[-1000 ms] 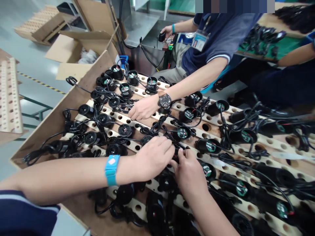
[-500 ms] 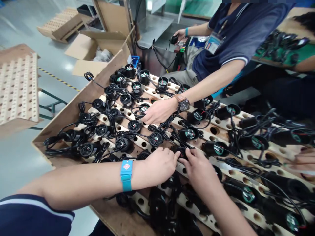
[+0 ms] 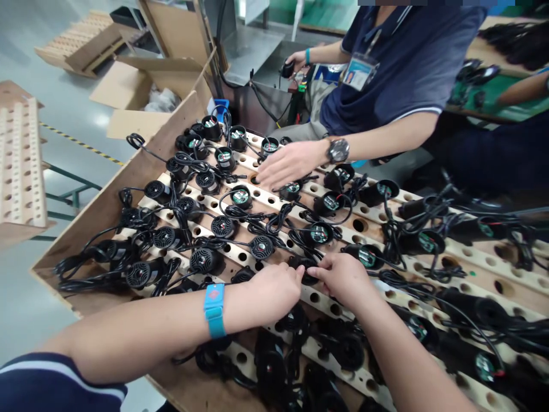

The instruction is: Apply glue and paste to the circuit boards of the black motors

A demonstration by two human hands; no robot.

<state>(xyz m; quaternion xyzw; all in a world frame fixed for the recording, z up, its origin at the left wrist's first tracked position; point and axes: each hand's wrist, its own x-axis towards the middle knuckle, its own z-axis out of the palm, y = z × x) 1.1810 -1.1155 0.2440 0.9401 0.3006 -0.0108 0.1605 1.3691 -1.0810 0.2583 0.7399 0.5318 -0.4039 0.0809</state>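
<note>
Both my hands meet over a black round housing (image 3: 309, 276) standing in the wooden rack. My left hand (image 3: 274, 290) is closed at its left side, thumb and fingertips pressed against it. From the right, my right hand (image 3: 345, 279) pinches the same piece with thumb and index finger. My fingers hide much of this housing. Nearby stand housings with slotted grille covers (image 3: 261, 247) and open housings showing green circuit boards (image 3: 319, 233). Coiled black cables (image 3: 278, 218) lie between them.
Across the rack (image 3: 257, 264), a co-worker's hand (image 3: 294, 163) reaches over the housings; their other hand (image 3: 295, 62) holds a black part. A wooden side wall (image 3: 115, 166) borders the rack. An open cardboard box (image 3: 132, 123) and another holed rack (image 3: 21, 166) stand left.
The co-worker's near hand has drawn back and up from the housings in the middle, its fingers now straighter. My hands stay at the same housing, fingers slightly shifted. The view has shifted a little.
</note>
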